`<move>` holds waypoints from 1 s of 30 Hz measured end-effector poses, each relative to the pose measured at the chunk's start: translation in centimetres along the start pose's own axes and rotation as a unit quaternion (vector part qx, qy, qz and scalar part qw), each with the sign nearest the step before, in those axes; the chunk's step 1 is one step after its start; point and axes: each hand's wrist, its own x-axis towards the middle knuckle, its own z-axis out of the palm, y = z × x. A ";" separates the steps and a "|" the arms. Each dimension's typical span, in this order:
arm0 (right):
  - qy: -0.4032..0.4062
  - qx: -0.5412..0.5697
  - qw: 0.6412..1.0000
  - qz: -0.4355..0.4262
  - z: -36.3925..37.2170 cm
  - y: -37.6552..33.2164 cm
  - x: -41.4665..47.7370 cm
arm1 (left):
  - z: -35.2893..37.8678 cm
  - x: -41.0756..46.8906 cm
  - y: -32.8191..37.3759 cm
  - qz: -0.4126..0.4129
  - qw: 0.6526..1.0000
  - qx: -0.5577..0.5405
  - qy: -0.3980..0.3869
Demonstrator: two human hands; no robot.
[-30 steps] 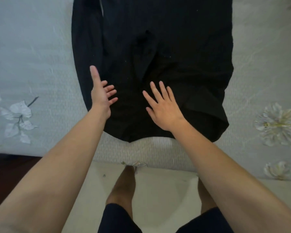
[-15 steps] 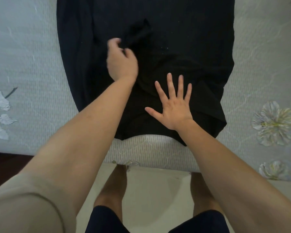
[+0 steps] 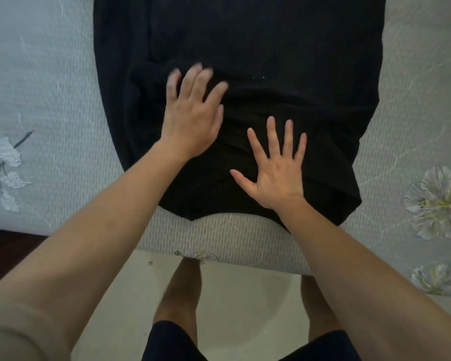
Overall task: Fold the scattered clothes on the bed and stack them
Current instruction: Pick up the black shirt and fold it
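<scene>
Released from the bunched fold it pinched half a second ago, the person's left hand (image 3: 193, 118) now lies with fingers straightened and fanned on a black, soft-knit garment (image 3: 284, 48), its fingertips blurred with motion. The right hand (image 3: 277, 175) stays where it was, palm down with fingers spread wide, pressing the cloth flat near its lower hem; neither hand grips anything. The garment fills the upper centre of the frame, spread as a broad dark panel with a raised crease running across it beside the left fingertips and a rounded lower edge. It lies on a pale grey-blue quilted bedspread (image 3: 50, 87) with a fine ribbed weave and printed white flowers (image 3: 438, 201) at the left and right edges. At the bottom, bare legs in dark shorts (image 3: 172, 342) stand on a cream floor (image 3: 245, 295).
</scene>
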 end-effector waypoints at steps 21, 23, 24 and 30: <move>0.132 0.048 0.986 -0.086 -5.1 -12.3 6.6 | -2.3 1.2 -15.1 -0.564 0.761 -0.321 0.009; 0.111 0.035 0.987 -0.112 -4.2 -14.4 8.9 | -2.2 1.8 -15.4 -0.529 0.753 -0.392 0.002; 0.090 0.023 0.989 -0.115 -3.5 -14.9 9.5 | -2.1 2.1 -15.6 -0.518 0.753 -0.405 0.010; 0.066 -0.031 0.991 -0.110 -0.7 -14.8 9.8 | -1.3 -0.4 -20.5 -0.644 0.627 -0.376 0.226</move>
